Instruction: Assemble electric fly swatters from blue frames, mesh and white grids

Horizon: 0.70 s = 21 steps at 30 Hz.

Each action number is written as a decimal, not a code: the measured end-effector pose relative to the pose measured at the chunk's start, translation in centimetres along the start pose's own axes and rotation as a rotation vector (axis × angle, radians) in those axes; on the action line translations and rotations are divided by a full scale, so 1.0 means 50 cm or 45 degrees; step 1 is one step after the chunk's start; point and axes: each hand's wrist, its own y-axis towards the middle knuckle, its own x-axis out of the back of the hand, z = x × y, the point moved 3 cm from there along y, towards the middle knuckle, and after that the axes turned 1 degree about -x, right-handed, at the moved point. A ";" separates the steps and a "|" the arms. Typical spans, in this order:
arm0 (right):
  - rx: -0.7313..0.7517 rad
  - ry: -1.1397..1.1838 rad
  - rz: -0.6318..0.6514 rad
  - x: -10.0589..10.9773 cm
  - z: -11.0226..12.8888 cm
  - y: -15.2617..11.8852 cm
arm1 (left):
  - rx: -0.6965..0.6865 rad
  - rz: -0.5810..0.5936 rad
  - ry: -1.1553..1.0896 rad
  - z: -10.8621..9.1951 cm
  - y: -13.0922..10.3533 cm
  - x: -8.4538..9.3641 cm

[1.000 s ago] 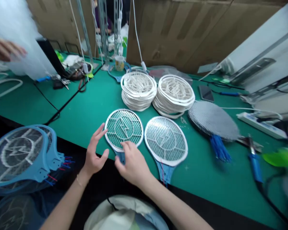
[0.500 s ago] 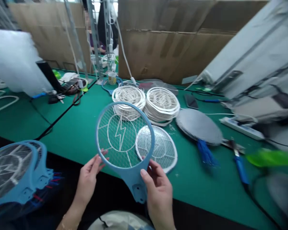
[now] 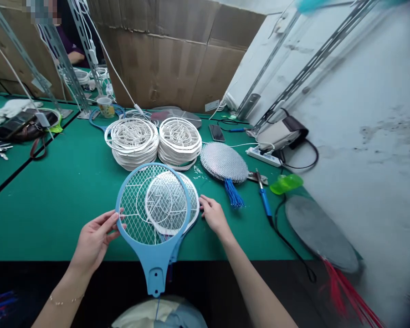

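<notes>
My left hand (image 3: 97, 237) pinches the left rim of a blue racket frame (image 3: 152, 259), held upright over the table's front edge, its handle end down. Through its mesh shows a white-rimmed mesh disc (image 3: 193, 207) on the table behind. My right hand (image 3: 212, 214) is at that disc's right edge, fingers bent towards its rim; whether they grip it is hard to tell. Two stacks of white ring frames, the left one (image 3: 131, 146) and the right one (image 3: 180, 145), stand behind. A pile of metal mesh discs (image 3: 224, 161) with blue wires lies to the right.
A soldering iron (image 3: 264, 200) with a black cable lies right of centre. Further right are a green piece (image 3: 287, 183) and grey discs (image 3: 321, 232) with red wires. A phone (image 3: 217, 133), a power strip (image 3: 263, 156) and a cup (image 3: 105, 107) sit farther back.
My right hand has let go of the blue frame and moved right to the white-rimmed disc. My left hand now holds the frame by its left rim. The view has turned right.
</notes>
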 end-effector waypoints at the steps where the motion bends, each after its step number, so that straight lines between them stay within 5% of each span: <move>1: -0.041 0.021 -0.002 -0.004 0.001 0.001 | 0.007 0.013 0.013 0.000 0.003 -0.008; 8: -0.331 0.402 0.182 -0.023 0.046 -0.045 | -0.010 0.164 0.220 0.003 0.043 -0.070; 14: -0.171 0.013 0.180 -0.049 0.062 -0.038 | -0.180 0.116 0.644 -0.020 0.106 -0.083; 21: -0.294 -0.434 0.208 -0.084 0.055 -0.038 | -0.345 0.164 0.934 0.011 0.138 -0.082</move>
